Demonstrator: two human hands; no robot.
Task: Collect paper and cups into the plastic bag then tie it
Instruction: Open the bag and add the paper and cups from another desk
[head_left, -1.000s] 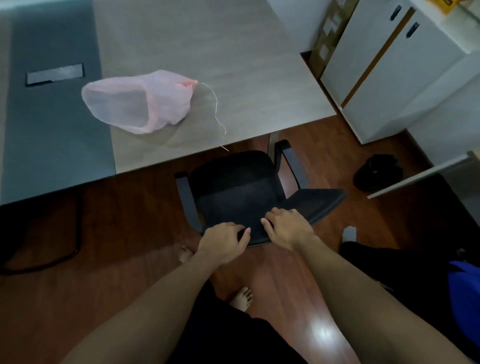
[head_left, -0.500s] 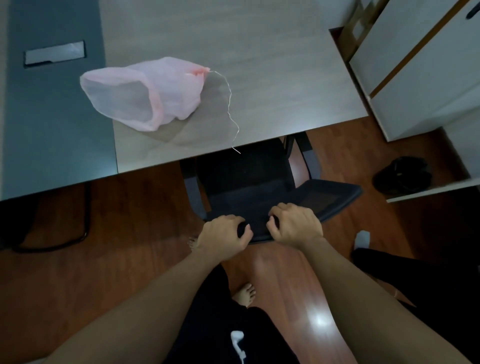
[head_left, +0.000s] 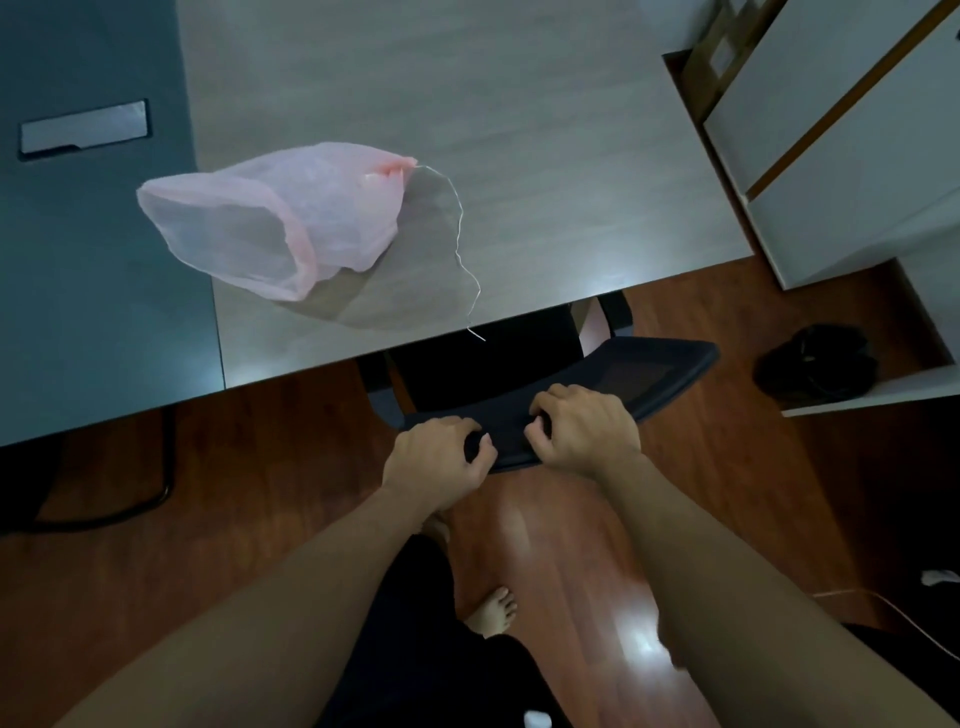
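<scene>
A translucent pink plastic bag lies on its side on the grey table, mouth open toward the left. A thin white string trails from its knotted end to the table's front edge. Neither paper nor cups appear in view. My left hand and my right hand both grip the top of the backrest of a black office chair, whose seat is mostly under the table. Both hands are well below and right of the bag.
A dark blue-grey strip with a cable hatch covers the table's left part. White cabinets stand at the right, with a cardboard box behind. A black object lies on the wooden floor. My bare foot shows below.
The chair has slid forward under the table with both hands on its backrest. The view has come closer to the table, so the bag looks nearer.
</scene>
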